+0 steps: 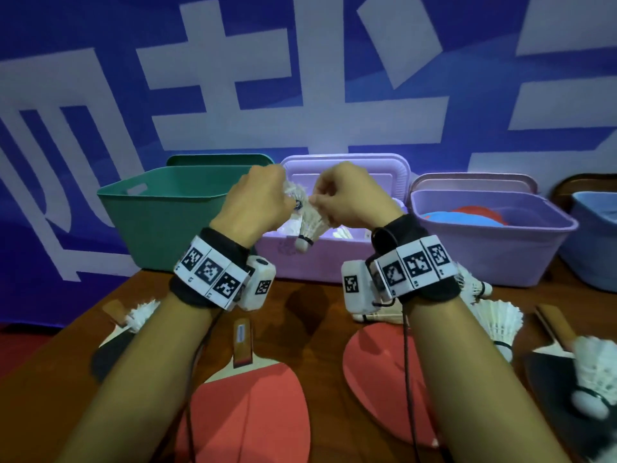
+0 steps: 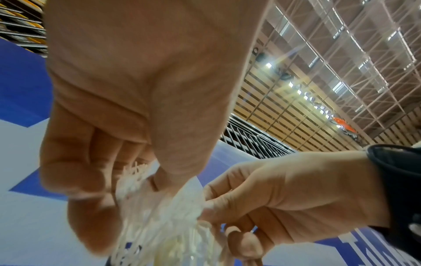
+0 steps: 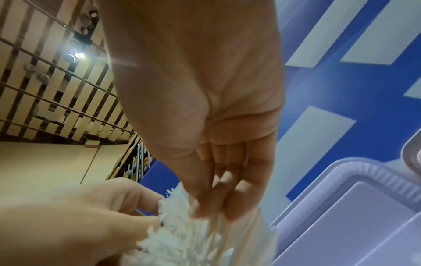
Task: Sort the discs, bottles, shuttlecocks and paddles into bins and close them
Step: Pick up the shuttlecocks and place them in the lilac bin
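Hands [image 1: 300, 198] perhaps pinch shuttlecock [image 1: 309, 225].

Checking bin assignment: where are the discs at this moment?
In the head view, the discs lie inside the purple bin right of centre, between the lilac shuttlecock bin and a blue bin.

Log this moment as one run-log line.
left hand + right hand: pinch shuttlecock | over lilac bin | not released

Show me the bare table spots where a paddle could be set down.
Bare wood lies between the wrists, before the lilac bin. Another patch lies between the two red paddles. The right side is crowded with shuttlecocks.
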